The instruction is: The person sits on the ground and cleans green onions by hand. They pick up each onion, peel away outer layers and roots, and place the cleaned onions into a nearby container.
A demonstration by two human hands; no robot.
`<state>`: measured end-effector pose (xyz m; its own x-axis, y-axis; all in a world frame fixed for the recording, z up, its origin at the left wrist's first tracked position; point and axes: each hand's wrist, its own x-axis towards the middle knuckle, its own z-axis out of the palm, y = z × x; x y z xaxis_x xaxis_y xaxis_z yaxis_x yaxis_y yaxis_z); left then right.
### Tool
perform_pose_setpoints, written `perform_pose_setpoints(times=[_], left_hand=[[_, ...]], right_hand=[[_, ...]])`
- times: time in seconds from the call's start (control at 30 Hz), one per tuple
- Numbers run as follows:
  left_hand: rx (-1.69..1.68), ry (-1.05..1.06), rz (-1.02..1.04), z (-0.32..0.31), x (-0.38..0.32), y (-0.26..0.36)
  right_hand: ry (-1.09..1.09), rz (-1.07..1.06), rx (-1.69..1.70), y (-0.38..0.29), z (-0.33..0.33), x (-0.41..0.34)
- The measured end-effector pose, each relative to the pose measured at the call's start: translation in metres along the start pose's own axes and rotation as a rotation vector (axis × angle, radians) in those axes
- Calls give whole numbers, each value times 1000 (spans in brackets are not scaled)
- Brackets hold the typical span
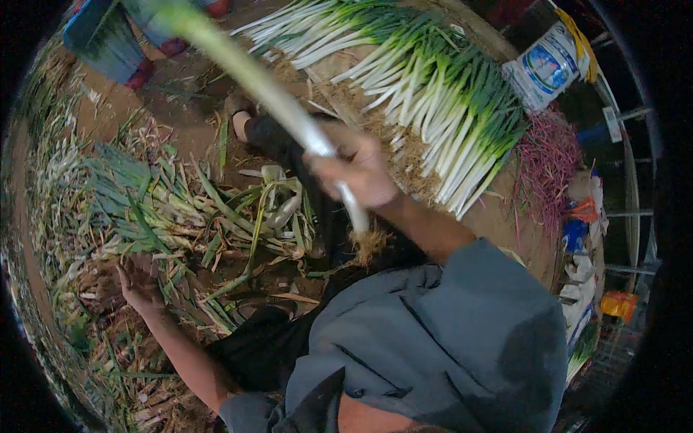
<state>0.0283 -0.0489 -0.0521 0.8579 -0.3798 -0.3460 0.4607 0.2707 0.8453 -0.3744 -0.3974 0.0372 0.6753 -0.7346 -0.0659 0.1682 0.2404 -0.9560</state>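
My right hand (365, 168) is closed around the white shank of a green onion (281, 116), blurred by motion. Its bushy roots hang at the lower end, above my lap, and its green top slants towards the upper left. My left hand (142, 279) reaches out low on the left, fingers apart, with no held item visible. It is at the root end of a heap of untrimmed green onions (146, 200) with soil on them. Between my legs and that heap lie peeled, limp outer leaves (276, 205).
Cleaned green onions (433, 108) lie in a long row at the upper right. Beyond them are a pile of pinkish-purple ties (547, 157) and a white printed sack (547, 65). Another person's legs (108, 43) stand at the upper left. Leaf scraps cover the left-hand ground.
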Motion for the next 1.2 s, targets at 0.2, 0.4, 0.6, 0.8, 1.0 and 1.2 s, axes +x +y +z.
perform_pose_setpoints(times=[0.2, 0.4, 0.6, 0.8, 1.0, 1.2], left_hand=[[56, 50, -35, -46, 18, -2], [165, 135, -99, -58, 24, -12], [158, 97, -187, -46, 8, -20], [364, 155, -113, -24, -15, -27], [327, 74, -91, -6, -28, -24], [207, 265, 129, -2, -23, 0]], right_hand=[[704, -378, -540, -16, -156, 15], [1070, -378, -700, 15, -343, -20], [1409, -47, -1088, 101, -486, -100], [1445, 838, -1040, 174, -507, -173], [1274, 922, -1065, 206, -498, -190], [1055, 137, -664, 131, -448, -47]])
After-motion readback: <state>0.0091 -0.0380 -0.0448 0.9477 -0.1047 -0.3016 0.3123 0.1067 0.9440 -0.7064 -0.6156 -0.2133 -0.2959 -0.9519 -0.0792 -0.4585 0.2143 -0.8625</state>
